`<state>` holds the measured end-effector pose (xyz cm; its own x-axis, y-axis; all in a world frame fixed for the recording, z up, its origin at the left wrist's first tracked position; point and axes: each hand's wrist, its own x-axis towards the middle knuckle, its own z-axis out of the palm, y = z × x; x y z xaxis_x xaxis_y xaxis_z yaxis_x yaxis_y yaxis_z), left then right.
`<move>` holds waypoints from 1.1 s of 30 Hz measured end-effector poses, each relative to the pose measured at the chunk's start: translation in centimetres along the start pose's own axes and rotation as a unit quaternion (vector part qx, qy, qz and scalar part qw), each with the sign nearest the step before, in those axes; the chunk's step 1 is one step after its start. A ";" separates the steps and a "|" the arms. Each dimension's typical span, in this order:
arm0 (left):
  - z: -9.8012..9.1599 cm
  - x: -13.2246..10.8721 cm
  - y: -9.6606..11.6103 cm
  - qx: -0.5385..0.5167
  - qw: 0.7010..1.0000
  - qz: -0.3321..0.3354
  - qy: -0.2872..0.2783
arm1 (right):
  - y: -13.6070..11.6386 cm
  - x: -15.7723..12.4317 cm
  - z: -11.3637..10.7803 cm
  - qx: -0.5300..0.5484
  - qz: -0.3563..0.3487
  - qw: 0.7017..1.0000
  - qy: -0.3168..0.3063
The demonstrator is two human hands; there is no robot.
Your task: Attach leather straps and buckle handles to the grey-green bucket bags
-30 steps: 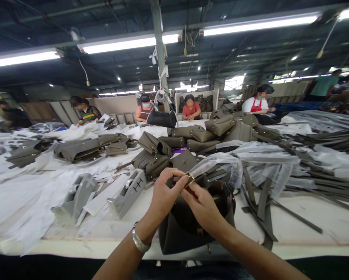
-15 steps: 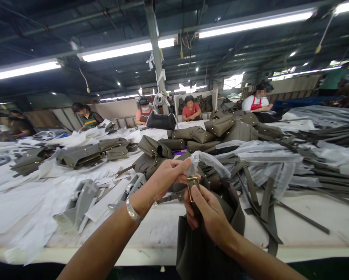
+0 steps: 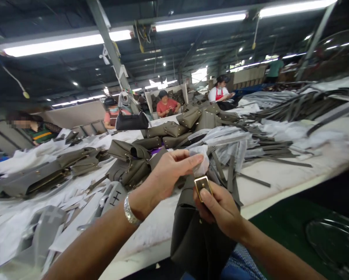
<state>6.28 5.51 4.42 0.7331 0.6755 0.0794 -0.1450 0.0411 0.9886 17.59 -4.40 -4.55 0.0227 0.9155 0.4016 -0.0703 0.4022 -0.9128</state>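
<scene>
Head view: the left hand point(image 3: 170, 173) is pinching filmy wrap point(image 3: 200, 166); the right hand point(image 3: 222, 206) is clamping the buckle point(image 3: 202, 184), likely stiff, giving surer hold than the soft-looking bag point(image 3: 188, 233).

Overhead, tube lights point(image 3: 203, 22) burn out to flat white against a dim ceiling point(image 3: 66, 15), and a window point(image 3: 199, 75) glares beyond the table's point(image 3: 282, 171) far edge. Soft, even light covers the pale tabletop, while the floor point(image 3: 282, 229) past the near edge sinks into gloom. The buckle point(image 3: 202, 187) glints and looks fairly sharp, but the tape dispenser point(image 3: 34, 237) toward the table's left end is smeared, stretched by wide-lens distortion.
</scene>
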 end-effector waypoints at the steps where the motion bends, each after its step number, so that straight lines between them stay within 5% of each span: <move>1: 0.4 0.6 0.4 0.006 1.000 0.020 0.005 | -0.6 0.6 -0.6 -0.028 -0.024 0.999 0.000; 5: 1.5 0.1 2.9 0.067 0.982 0.157 0.078 | -3.0 3.3 -2.1 -0.091 -0.098 0.990 -0.055; 8: 1.7 -3.2 4.4 0.197 0.924 0.259 0.202 | -4.1 4.6 -1.8 -0.110 -0.132 0.977 -0.124; 11: 1.4 -6.3 4.5 0.330 0.858 0.276 0.281 | -3.6 5.0 -0.8 -0.113 -0.150 0.966 -0.178; 13: 0.7 -7.2 3.7 0.377 0.844 0.244 0.294 | -2.3 5.0 0.0 -0.089 -0.139 0.967 -0.193; 18: -1.2 -6.4 0.7 0.300 0.911 0.117 0.257 | 1.4 3.9 1.6 0.017 -0.055 0.982 -0.182; 22: -1.2 -4.6 -1.1 0.179 0.955 0.072 0.227 | 1.8 3.3 1.2 -0.043 -0.062 0.991 -0.108; 28: 0.0 -1.7 -2.2 0.142 0.970 0.074 0.181 | 1.3 3.2 -0.7 -0.035 -0.028 0.998 -0.033; 33: 0.4 -0.6 -2.7 0.251 0.945 0.092 0.187 | 1.8 3.1 -1.3 -0.017 0.012 1.000 0.016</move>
<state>6.51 4.69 1.78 0.4262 0.8541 0.2982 0.1555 -0.3939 0.9059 18.82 -0.86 -5.04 0.0540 0.9248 0.3767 -0.0368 0.3788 -0.9247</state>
